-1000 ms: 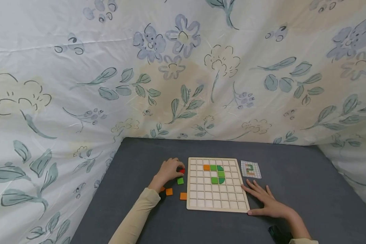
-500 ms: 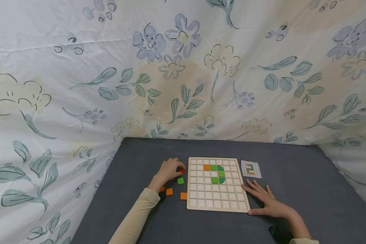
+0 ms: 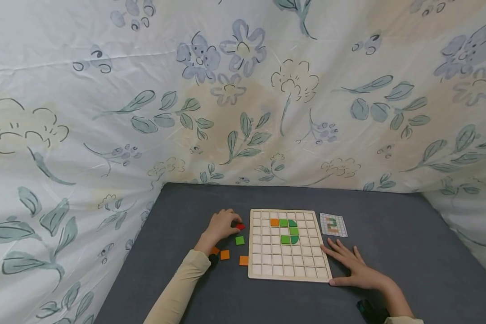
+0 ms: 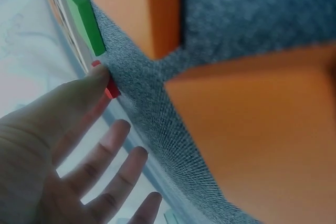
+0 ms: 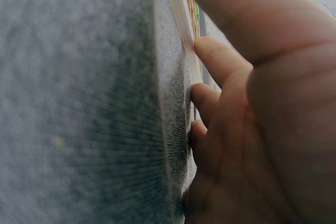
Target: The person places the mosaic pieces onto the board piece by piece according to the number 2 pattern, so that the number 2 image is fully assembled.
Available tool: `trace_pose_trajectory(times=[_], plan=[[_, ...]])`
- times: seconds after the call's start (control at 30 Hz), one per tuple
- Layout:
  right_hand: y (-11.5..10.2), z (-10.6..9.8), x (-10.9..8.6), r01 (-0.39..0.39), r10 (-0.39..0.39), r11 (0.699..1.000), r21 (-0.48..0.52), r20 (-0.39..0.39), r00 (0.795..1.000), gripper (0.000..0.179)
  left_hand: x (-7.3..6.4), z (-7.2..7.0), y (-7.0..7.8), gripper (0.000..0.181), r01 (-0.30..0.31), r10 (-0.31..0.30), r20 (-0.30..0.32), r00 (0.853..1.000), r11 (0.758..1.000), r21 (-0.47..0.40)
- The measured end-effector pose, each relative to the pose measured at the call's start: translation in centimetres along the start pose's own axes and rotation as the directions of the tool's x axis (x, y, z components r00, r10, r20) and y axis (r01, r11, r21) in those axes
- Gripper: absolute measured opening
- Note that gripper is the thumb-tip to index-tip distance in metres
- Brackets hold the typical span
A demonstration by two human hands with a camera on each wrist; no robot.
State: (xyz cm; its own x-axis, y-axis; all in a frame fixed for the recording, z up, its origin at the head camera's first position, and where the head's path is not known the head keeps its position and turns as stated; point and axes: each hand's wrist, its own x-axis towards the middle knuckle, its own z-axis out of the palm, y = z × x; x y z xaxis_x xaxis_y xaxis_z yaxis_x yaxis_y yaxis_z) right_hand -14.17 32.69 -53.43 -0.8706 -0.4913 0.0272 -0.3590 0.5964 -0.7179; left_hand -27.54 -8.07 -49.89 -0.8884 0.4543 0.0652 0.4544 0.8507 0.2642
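My left hand (image 3: 222, 225) is left of the wooden grid board (image 3: 289, 274), with thumb and forefinger pinching a red tile (image 3: 240, 227). In the left wrist view the thumb lies over this red tile (image 4: 112, 88) and the other fingers are spread. A loose green tile (image 3: 240, 240) lies just nearer than the red one. My right hand (image 3: 358, 271) has its fingers spread, thumb at the board's near right corner and forefinger at its right edge. Set in the board are an orange tile (image 3: 274, 222), several green squares (image 3: 285, 239) and dark green rounded pieces (image 3: 294, 240).
Orange tiles (image 3: 225, 254) lie near the left wrist, and another orange tile (image 3: 243, 260) touches the board's left side. A printed pattern card (image 3: 334, 225) sits right of the board on the dark tabletop (image 3: 389, 225). Floral cloth (image 3: 243, 135) hangs behind.
My left hand has shifted slightly left with the red tile, so more of the tile shows beside the fingertips. The right hand and the board stay put.
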Motion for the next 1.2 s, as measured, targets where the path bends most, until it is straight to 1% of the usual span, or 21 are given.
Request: trace_pose_trajectory(times=[0.13, 0.23, 0.37, 0.67, 1.0, 1.2], plan=[[-0.06, 0.01, 0.0, -0.013, 0.013, 1.0, 0.002, 0.002, 1.0, 0.081, -0.07, 0.01, -0.08, 0.025, 0.011, -0.011, -0.016, 1.0, 1.0, 0.018], [-0.1, 0.03, 0.0, -0.019, 0.019, 1.0, 0.002, 0.002, 1.0, 0.081, -0.07, -0.05, -0.05, 0.025, 0.029, -0.028, -0.021, 0.999, 0.999, 0.014], [-0.12, 0.03, -0.01, -0.015, 0.015, 1.0, -0.006, -0.003, 1.0, 0.081, -0.03, -0.09, -0.09, 0.023, 0.033, -0.032, -0.026, 0.999, 0.999, 0.006], [-0.13, 0.0, -0.05, 0.011, -0.012, 1.0, -0.012, -0.009, 1.0, 0.08, -0.05, 0.08, -0.18, 0.02, -0.001, 0.001, -0.02, 1.0, 1.0, -0.016], [-0.04, 0.0, 0.13, -0.025, 0.025, 1.0, -0.004, -0.002, 1.0, 0.08, 0.19, -0.2, -0.02, 0.02, -0.02, 0.02, -0.007, 1.0, 0.999, -0.025], [0.0, 0.05, 0.06, -0.023, 0.023, 1.0, -0.005, -0.004, 1.0, 0.08, 0.54, -0.34, 0.49, 0.021, -0.044, 0.044, 0.008, 0.999, 0.999, -0.018]])
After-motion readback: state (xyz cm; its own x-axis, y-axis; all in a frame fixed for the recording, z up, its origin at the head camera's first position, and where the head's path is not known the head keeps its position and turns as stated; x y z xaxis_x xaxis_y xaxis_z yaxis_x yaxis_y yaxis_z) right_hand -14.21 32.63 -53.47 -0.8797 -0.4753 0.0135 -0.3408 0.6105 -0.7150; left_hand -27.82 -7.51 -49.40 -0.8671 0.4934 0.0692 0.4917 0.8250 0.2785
